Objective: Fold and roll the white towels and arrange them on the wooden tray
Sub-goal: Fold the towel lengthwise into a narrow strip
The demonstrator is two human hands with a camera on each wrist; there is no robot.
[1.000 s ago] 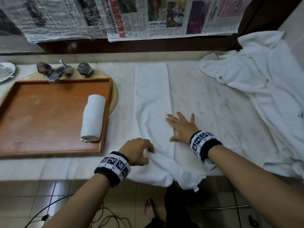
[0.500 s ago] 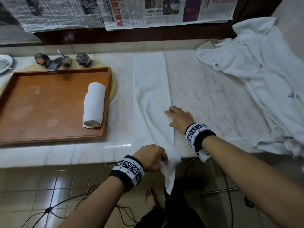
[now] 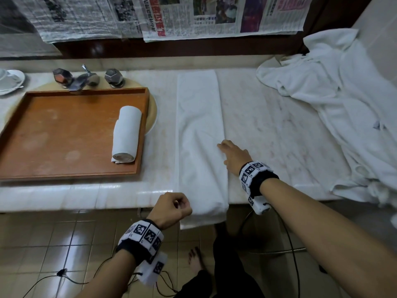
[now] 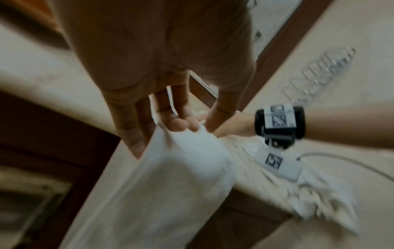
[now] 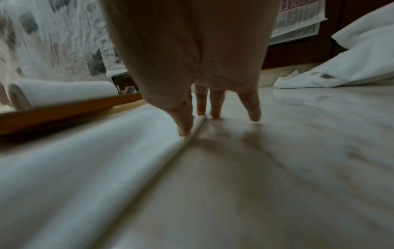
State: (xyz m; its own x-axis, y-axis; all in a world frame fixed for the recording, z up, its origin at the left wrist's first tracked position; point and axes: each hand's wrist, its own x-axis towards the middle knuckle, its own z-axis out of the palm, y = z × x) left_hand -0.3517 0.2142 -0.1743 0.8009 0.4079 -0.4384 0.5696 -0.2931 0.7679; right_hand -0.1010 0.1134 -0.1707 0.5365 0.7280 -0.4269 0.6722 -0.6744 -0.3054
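Marble counter [image 3: 279,130] carries my folded towel [image 3: 199,134], left grip [image 3: 171,208] pinching its overhanging end, right grip [image 3: 234,155] flat on its edge; tugging unevenly could skew the fold before rolling.

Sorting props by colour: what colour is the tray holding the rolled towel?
Reddish-brown wood; the tray shows best in the head view.

Surface: pale marble counter [image 3: 268,130], spanning the middle of the head view.
Centre: folded white towel [image 3: 199,134] lying lengthwise, its near end draped over the front edge.
Left: wooden tray [image 3: 60,136], set over the sink.
Right: heap of white towels [image 3: 343,108].
Far left edge: white dish [image 3: 10,81].
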